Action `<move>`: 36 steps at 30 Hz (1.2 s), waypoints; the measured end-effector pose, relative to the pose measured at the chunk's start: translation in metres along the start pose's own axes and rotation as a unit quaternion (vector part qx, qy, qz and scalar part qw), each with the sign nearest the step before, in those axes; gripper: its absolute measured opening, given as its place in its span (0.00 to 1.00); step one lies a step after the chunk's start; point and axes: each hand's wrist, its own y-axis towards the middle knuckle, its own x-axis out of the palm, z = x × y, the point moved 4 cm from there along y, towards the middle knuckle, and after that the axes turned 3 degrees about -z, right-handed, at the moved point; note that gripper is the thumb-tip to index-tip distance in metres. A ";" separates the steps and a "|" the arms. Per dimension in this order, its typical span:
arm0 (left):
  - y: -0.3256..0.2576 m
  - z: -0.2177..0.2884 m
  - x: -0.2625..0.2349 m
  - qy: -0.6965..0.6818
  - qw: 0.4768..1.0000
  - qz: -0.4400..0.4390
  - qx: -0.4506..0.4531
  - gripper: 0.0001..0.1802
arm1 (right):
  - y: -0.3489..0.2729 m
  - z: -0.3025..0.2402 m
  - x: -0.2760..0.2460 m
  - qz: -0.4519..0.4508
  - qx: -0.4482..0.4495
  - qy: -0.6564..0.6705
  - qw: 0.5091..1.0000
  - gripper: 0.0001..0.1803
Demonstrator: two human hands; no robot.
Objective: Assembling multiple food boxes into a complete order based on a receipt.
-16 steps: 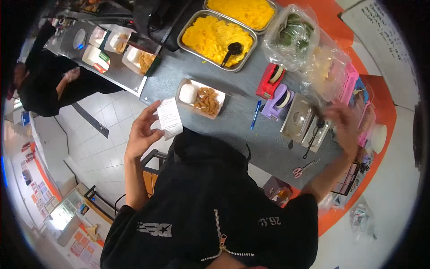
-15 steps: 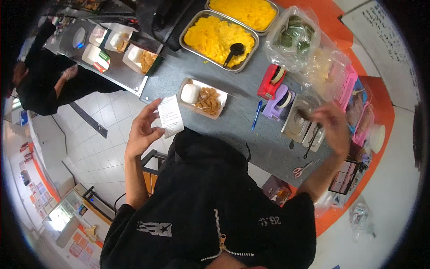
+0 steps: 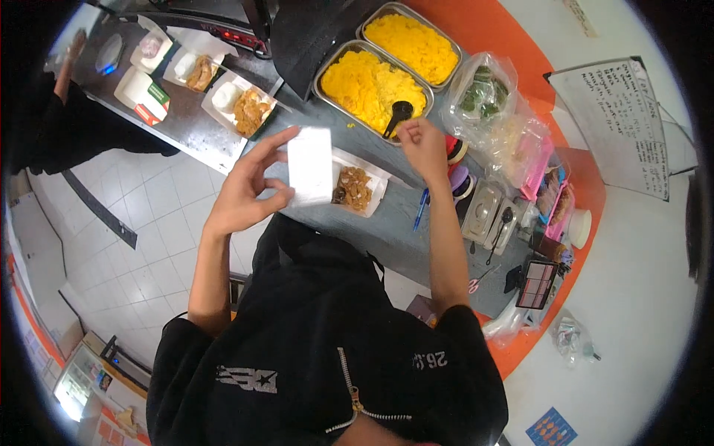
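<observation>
My left hand (image 3: 249,182) pinches a white paper receipt (image 3: 311,165) between thumb and fingers. Behind the receipt, partly covered by it, lies an open paper food box (image 3: 378,186) with brown fried pieces (image 3: 355,186). My right hand (image 3: 422,145), fingers curled together, is over the near corner of a metal tray of yellow scrambled egg (image 3: 353,82). A black serving spoon (image 3: 401,111) rests in that egg, its handle beside my right fingertips. What those fingers hold, if anything, is hidden.
A second egg tray (image 3: 413,44) stands behind. To the right are a bag of green leaves (image 3: 483,97), tape dispensers (image 3: 460,178), a blue pen (image 3: 421,209), metal containers (image 3: 487,212) and scissors (image 3: 480,281). Several filled boxes (image 3: 238,104) and a co-worker (image 3: 74,119) are at left.
My right hand has moved left from above the metal containers to the egg tray. My left hand has brought the receipt right, over the food box. The view has shifted.
</observation>
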 end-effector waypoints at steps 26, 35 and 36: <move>0.206 -0.198 0.036 0.316 0.827 -0.385 -0.262 0.32 | 0.086 0.038 0.034 -0.112 -0.039 -0.323 0.939 0.24; 0.192 -0.255 0.032 -0.249 0.881 -0.151 -0.373 0.23 | 0.040 0.041 0.049 -0.154 -0.252 -0.463 0.836 0.29; 0.190 -0.261 0.031 -0.259 0.885 -0.124 -0.367 0.19 | 0.039 0.046 0.051 -0.171 -0.262 -0.474 0.823 0.30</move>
